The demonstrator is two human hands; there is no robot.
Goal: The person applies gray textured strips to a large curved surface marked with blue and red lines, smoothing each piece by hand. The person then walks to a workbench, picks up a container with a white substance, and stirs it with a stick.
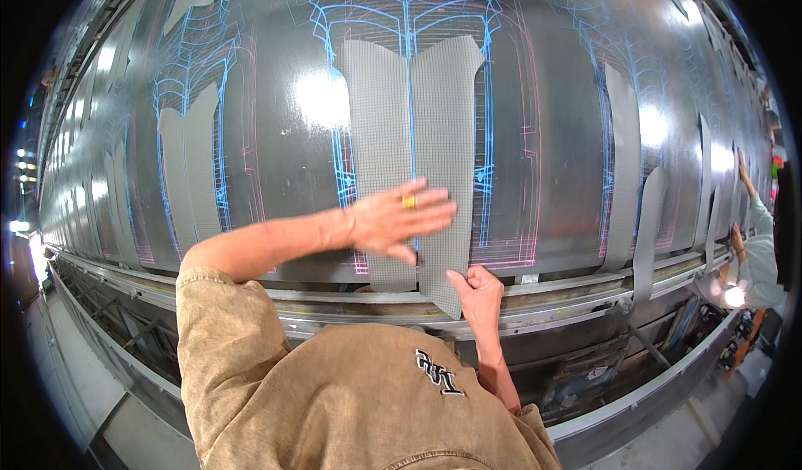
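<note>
Two grey, finely checked fabric pieces lie side by side on a dark, shiny table, the left piece (pixel 378 119) and the right piece (pixel 447 111). My left hand (pixel 405 219) reaches across both, palm down and fingers stretched out over the right piece; a yellow ring is on one finger. At the table's near edge my right hand (pixel 478 294) is closed, its thumb on the lower right edge of the right piece, which hangs to a pointed corner over the metal rail. What its curled fingers grip underneath is partly hidden.
Blue and pink outlines cover the dark table (pixel 292 186). More grey pieces (pixel 188 152) lie to the left and others (pixel 622 161) to the right. A metal rail (pixel 551 303) runs along the near edge. Another person's arm (pixel 758 219) reaches over the table at far right.
</note>
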